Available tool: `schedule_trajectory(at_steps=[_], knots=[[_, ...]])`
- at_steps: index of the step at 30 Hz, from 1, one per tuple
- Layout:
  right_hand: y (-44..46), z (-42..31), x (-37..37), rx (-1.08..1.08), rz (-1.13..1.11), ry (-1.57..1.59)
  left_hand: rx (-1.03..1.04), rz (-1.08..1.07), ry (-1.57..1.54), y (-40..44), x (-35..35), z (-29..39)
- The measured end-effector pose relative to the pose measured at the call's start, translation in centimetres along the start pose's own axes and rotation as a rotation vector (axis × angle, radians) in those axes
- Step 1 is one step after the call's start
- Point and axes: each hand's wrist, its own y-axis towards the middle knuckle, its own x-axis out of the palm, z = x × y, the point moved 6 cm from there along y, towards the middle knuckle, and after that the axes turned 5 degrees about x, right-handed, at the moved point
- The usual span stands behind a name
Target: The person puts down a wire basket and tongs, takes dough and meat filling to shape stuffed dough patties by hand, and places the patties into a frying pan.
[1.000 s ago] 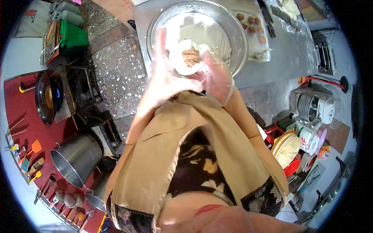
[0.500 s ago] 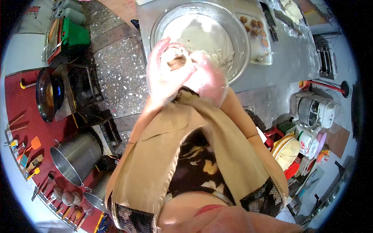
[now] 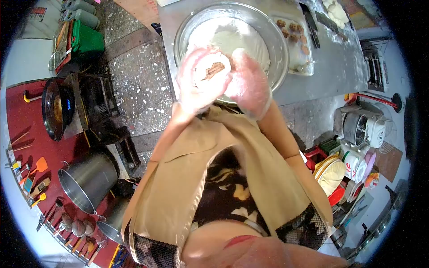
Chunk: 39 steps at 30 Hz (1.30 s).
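A round piece of white dough with brown filling showing in its open middle sits in my left hand, whose fingers curl around it. My right hand is cupped against the dough's right side, its thumb at the rim. Both hands wear clear plastic gloves. Beneath them is a large metal bowl holding a mass of soft pale dough and white flour. The hands hide the bowl's near part.
Right of the bowl, a tray holds several brown filling balls. A dark flat bar and white dough lumps lie farther right on the metal table. A black wok and a large pot stand at left.
Both hands have shifted slightly right, with the dough piece. The dough has turned so its opening and filling face up more plainly, and the right hand has moved off its top to the side.
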Motion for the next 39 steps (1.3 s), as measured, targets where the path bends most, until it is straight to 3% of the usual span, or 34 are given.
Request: schedule_trajectory(at_steps=[1,3,4,5,6,7,9,10,12,13,14,15,16,17,20,22,23,24,25,27,28,30,33,34,36,37,39], knots=[[0.1,0.3,-0.4,-0.017,0.073,0.195,0.078,-0.025,0.155,0.1,0.1,0.5],[-0.6,0.1,-0.1,-0.083,0.096,0.129,0.157,-0.037,0.306,0.8,-0.2,2.1],[-1.5,-1.4,0.2,-0.256,0.151,-0.531,0.118,-0.029,0.361,1.7,-0.8,3.5],[-1.5,-2.0,1.0,-0.288,0.095,-1.137,0.081,-0.024,0.418,2.0,-1.3,4.1],[-1.7,-2.5,1.7,-0.417,0.057,-1.714,0.094,-0.137,0.21,1.9,-1.9,3.0],[-1.5,-2.7,1.5,-0.415,0.061,-1.712,0.022,-0.366,0.264,2.4,-1.6,2.4],[-0.7,-1.1,-1.5,0.165,0.207,-0.872,0.049,-0.539,0.23,2.8,-0.7,3.1],[-0.7,-1.2,-1.3,0.163,0.203,-0.875,0.051,-0.536,0.234,2.7,-0.4,2.9],[-1.5,-1.8,-0.5,0.038,0.189,-0.544,0.228,-0.228,0.174,2.4,-0.8,3.1],[-1.4,-1.9,0.0,0.004,0.176,-0.257,0.23,-0.226,0.175,1.7,0.1,2.6],[-1.3,-2.0,0.6,-0.033,0.155,0.028,0.21,-0.067,0.172,1.2,0.2,2.1],[-1.2,-1.0,0.1,-0.032,0.154,0.024,0.188,0.093,0.166,1.0,0.2,1.9],[-1.5,-0.7,-0.5,-0.22,0.181,-0.237,0.193,0.094,0.325,1.4,0.6,2.6],[-1.6,-0.7,-1.5,-0.221,0.263,-0.273,0.176,-0.035,0.352,1.8,1.0,2.8],[-2.0,-1.5,-2.1,-0.14,0.399,-0.349,0.265,-0.053,0.466,3.2,-0.4,4.6],[-2.0,-1.2,-2.7,-0.035,0.465,-0.452,0.16,-0.353,0.336,3.3,0.0,2.9],[-1.8,-0.9,-3.7,-0.031,0.46,-0.452,0.158,-0.351,0.341,3.4,0.0,2.5],[-1.3,-1.5,-3.0,-0.164,0.362,-0.915,0.151,-0.447,0.22,3.1,0.7,2.0],[-1.4,-1.5,-3.5,-0.135,0.395,-0.95,0.146,-0.544,0.097,2.7,1.5,1.6],[-1.4,-1.7,-3.6,-0.073,0.457,-1.018,0.237,-0.463,0.078,2.0,1.9,1.4],[-1.4,-2.9,-2.6,-0.349,0.302,-1.371,0.166,-0.344,0.016,1.7,1.5,0.9],[-2.2,-2.4,-1.1,-0.64,0.118,-1.708,0.095,-0.046,-0.047,1.2,1.2,0.8],[-2.8,-1.3,-3.8,-0.25,0.445,-1.141,0.039,-0.095,0.104,0.0,2.9,-0.2],[-2.7,-1.7,-3.0,-0.323,0.368,-1.099,0.11,-0.162,0.186,0.7,3.0,1.2],[-2.9,-0.9,-2.5,-0.101,0.456,-0.313,0.197,-0.163,0.222,2.7,1.6,3.7],[-3.0,-1.1,-2.6,-0.104,0.46,-0.309,0.228,-0.21,0.257,2.9,1.4,3.6],[-2.7,-1.3,-2.9,0.034,0.443,-0.742,0.294,-0.303,0.322,3.4,1.0,3.5]])
